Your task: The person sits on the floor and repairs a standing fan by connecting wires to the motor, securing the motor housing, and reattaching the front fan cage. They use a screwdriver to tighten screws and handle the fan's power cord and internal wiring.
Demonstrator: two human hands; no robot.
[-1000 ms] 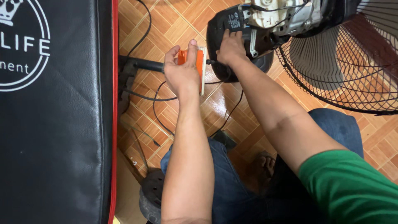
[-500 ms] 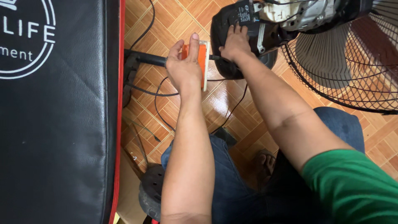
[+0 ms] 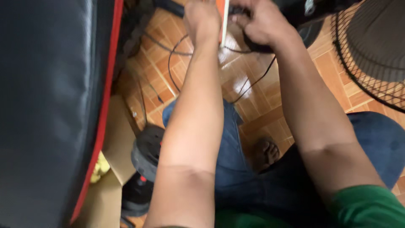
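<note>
My left hand (image 3: 202,19) is at the top edge of the view, closed around an orange and white tool (image 3: 222,17) of which only a strip shows. Right beside it, my right hand (image 3: 263,21) is bent over the black base of a fan (image 3: 308,29) and grips something dark there; what exactly is hidden by the fingers. Thin black cables (image 3: 249,84) loop over the floor below both hands. The fan's wire cage (image 3: 371,55) fills the upper right.
A large black padded panel with a red edge (image 3: 50,105) takes up the left side. Beside it lie a cardboard piece (image 3: 120,143) and a black dumbbell (image 3: 145,164). I sit on an orange tiled floor (image 3: 257,109), in blue jeans, one bare foot (image 3: 265,154) showing.
The view has tilted down and closer, so both hands now sit at the top edge. My hands have come together at the fan base; the tool stays in my left hand.
</note>
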